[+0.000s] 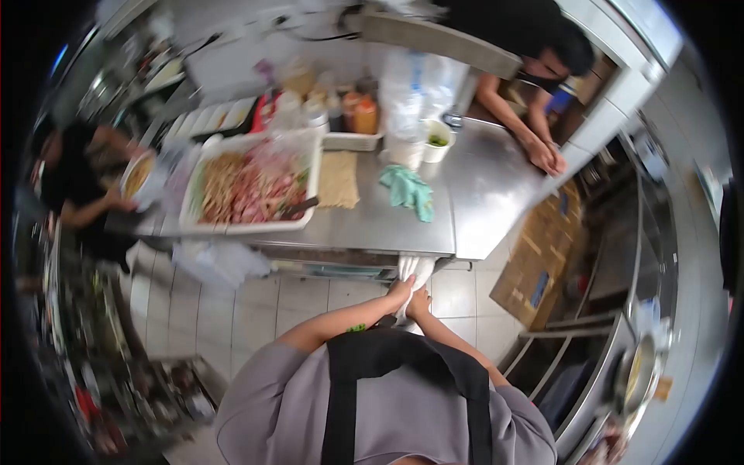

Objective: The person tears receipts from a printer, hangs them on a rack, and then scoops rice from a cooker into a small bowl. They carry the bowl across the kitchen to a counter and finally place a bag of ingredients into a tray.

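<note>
Just below the front edge of the steel counter (473, 217) hangs a bunched white cloth (420, 271). My left hand (401, 292) is closed around its left side. On its lower right, my right hand (419, 302) presses against it with curled fingers, partly hidden by the wrist and cloth. Above them on the counter lies a crumpled green cloth (409, 192). To its left a beige folded cloth (338, 180) lies beside a white tray (256, 227) of sliced meat and shredded food, with a dark-handled utensil (299, 208) in it.
Sauce bottles (364, 115) and white cups (436, 147) stand at the back. A co-worker's forearms (518, 124) rest over the counter's right end. Another person at left holds a bowl (139, 177). Cardboard (535, 260) and a steel rack (581, 364) are right; a plastic bag (217, 262) hangs left.
</note>
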Action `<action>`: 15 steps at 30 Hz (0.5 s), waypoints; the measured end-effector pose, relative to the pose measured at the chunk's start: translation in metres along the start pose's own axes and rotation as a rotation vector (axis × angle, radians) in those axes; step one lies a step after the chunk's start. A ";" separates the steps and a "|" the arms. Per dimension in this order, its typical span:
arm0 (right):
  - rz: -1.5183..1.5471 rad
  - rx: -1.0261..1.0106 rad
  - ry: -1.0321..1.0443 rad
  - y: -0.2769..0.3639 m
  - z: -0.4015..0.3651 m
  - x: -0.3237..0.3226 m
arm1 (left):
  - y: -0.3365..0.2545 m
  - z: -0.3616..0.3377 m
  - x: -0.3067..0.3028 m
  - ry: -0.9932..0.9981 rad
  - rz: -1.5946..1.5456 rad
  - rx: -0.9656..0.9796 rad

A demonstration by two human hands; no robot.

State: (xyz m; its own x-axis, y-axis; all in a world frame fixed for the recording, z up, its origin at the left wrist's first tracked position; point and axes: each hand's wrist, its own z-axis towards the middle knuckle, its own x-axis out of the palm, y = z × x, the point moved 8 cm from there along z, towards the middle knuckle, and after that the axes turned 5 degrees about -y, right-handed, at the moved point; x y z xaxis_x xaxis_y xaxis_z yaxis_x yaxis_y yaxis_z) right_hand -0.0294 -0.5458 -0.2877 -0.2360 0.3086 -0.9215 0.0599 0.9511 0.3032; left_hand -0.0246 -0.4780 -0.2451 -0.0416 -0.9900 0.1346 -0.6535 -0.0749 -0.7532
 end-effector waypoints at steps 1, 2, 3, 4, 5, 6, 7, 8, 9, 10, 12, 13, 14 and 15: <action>0.093 0.032 0.072 -0.001 -0.001 -0.009 | -0.008 -0.006 -0.010 -0.127 0.157 0.084; 0.182 0.073 0.143 0.000 -0.002 -0.013 | 0.020 0.029 -0.018 -0.247 0.219 0.085; 0.158 0.025 0.162 0.000 -0.001 0.003 | 0.022 0.024 -0.023 -0.288 0.179 0.085; 0.568 -0.073 -0.025 -0.006 0.005 0.017 | 0.016 0.016 -0.025 -0.323 0.285 0.118; 0.980 -0.167 -0.203 -0.017 0.010 0.013 | 0.011 0.011 -0.024 -0.356 0.390 0.150; 1.307 0.294 -0.027 -0.019 -0.012 0.015 | 0.030 0.026 -0.020 -0.224 -0.051 0.210; 1.558 0.562 0.093 -0.014 -0.032 0.020 | 0.031 0.017 -0.024 -0.255 -0.084 0.216; 1.626 0.522 0.221 -0.008 -0.034 0.026 | 0.046 0.007 -0.013 -0.107 -0.444 -0.016; 1.691 0.489 0.348 -0.004 -0.037 0.036 | 0.058 -0.008 0.006 0.061 -0.797 -0.247; 1.673 0.483 0.369 -0.008 -0.037 0.044 | 0.093 0.023 0.009 0.091 -0.800 -0.193; 1.481 0.411 0.180 -0.013 -0.031 0.050 | 0.115 0.059 -0.003 0.001 -0.587 -0.003; 1.478 0.408 0.193 -0.001 -0.033 0.048 | 0.100 0.051 -0.016 -0.074 -0.354 0.172; 1.157 0.275 0.026 0.005 -0.030 0.029 | 0.089 0.048 -0.028 -0.053 -0.281 0.204; 0.832 0.139 -0.132 0.015 -0.030 0.011 | 0.047 -0.002 -0.050 -0.210 -0.023 0.196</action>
State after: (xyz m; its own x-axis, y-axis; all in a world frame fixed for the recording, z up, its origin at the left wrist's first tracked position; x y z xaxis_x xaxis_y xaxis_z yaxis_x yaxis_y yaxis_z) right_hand -0.0603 -0.5288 -0.2856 0.0515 0.8987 -0.4356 0.2841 0.4049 0.8691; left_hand -0.0545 -0.4316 -0.2863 0.1422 -0.9893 0.0324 -0.4928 -0.0992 -0.8645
